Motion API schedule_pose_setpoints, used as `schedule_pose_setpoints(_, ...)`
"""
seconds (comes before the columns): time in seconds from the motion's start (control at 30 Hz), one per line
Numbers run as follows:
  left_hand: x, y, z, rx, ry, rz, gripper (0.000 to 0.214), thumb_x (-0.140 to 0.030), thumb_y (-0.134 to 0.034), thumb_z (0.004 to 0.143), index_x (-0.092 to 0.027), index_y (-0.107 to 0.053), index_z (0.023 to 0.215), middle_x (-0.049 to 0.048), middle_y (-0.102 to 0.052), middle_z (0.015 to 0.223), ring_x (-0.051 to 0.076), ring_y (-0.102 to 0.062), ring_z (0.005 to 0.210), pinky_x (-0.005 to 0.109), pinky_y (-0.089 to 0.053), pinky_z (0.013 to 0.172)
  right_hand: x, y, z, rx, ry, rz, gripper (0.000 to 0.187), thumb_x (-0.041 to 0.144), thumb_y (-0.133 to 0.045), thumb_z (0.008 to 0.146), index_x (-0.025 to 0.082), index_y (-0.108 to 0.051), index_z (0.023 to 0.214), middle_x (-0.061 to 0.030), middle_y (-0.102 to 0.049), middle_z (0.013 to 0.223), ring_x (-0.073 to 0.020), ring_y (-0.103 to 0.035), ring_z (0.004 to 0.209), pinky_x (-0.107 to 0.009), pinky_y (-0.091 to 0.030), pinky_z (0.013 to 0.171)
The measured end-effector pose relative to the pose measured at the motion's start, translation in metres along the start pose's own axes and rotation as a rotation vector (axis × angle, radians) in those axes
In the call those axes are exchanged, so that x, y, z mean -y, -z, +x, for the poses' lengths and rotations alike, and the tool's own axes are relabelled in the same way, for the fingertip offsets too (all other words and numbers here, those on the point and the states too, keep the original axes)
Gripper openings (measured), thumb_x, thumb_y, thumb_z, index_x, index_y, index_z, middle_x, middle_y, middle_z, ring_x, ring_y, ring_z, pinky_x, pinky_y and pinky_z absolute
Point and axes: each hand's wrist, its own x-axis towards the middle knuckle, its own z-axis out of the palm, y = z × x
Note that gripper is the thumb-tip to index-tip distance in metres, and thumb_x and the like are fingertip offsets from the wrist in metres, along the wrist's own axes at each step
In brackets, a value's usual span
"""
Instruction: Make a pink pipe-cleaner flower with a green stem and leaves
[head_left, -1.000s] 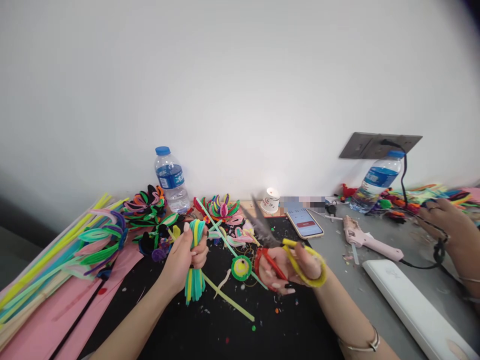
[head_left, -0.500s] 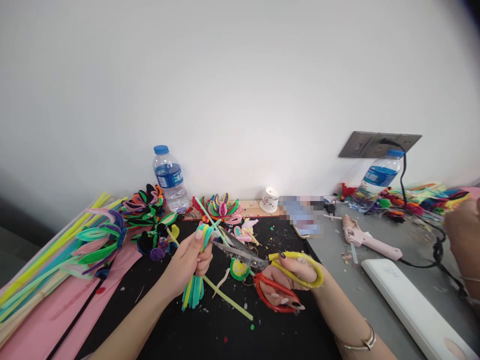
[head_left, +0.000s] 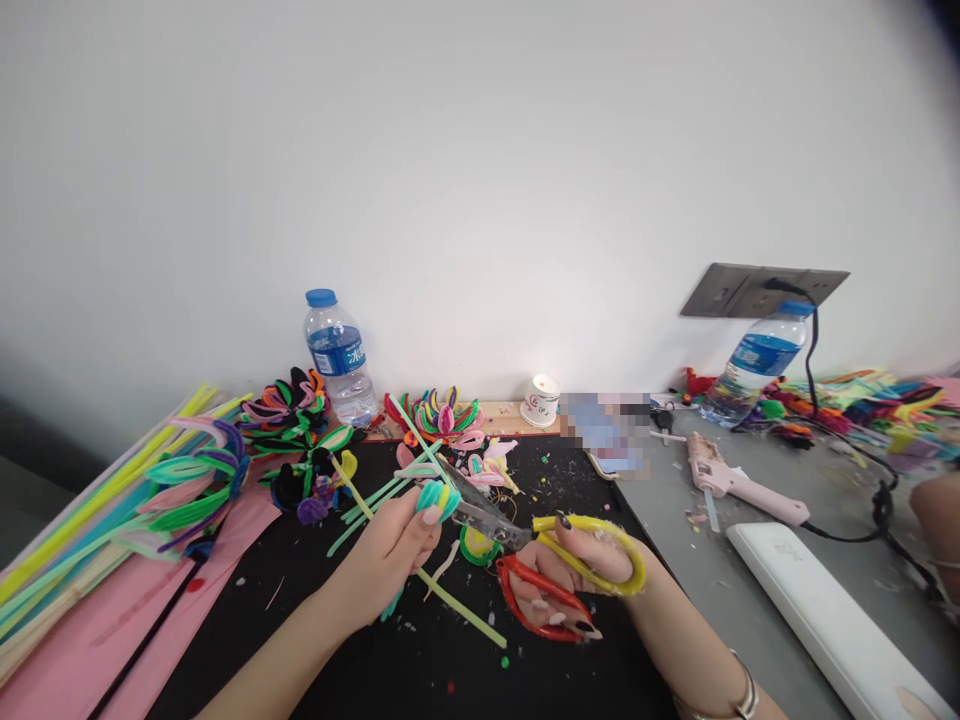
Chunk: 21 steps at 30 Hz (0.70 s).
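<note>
My left hand (head_left: 401, 555) is closed around a bundle of bent turquoise and yellow pipe cleaners (head_left: 437, 498), its looped end showing above the thumb. In my right hand (head_left: 574, 575) are scissors (head_left: 491, 522) with one yellow and one red handle. Their blades point toward the bundle and lie just beside it; whether they touch it I cannot tell. A pale green pipe cleaner (head_left: 466, 608) lies on the black mat below the hands. Close behind the blades is a small green and yellow coil (head_left: 480, 543). Several mint pipe cleaner pieces (head_left: 375, 505) show left of the bundle.
Long pipe cleaners (head_left: 90, 520) and pink paper (head_left: 150, 600) lie left. Water bottles (head_left: 337, 360) stand near the wall, with a paper cup (head_left: 541, 400) between. To the right are a corded glue gun (head_left: 742, 485), a white box (head_left: 832, 610) and another person's arm (head_left: 937, 515).
My left hand has turned and shifted right, bringing the bundle's looped end closer to the scissors. The mint pieces left of it are now exposed. The other person's arm has moved lower.
</note>
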Motion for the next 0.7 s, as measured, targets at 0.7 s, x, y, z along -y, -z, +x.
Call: schedule_pose_setpoints(0.7,0.015,0.012,-0.002,-0.07,-0.219,0.34,0.031,-0.037,-0.031,0.091,-0.02,-0.033,0.066,-0.0039,-0.033,0.06,0.01,-0.028,0.051,0.023,-0.021,0.046,-0.014,-0.004,0.017,-0.022,0.143,-0.069,0.058,0.07,-0.043,0.073,0.014,-0.044,0.063,0.0043,-0.04,0.053,-0.0025,-0.034,0.037,-0.016,-0.027,0.032)
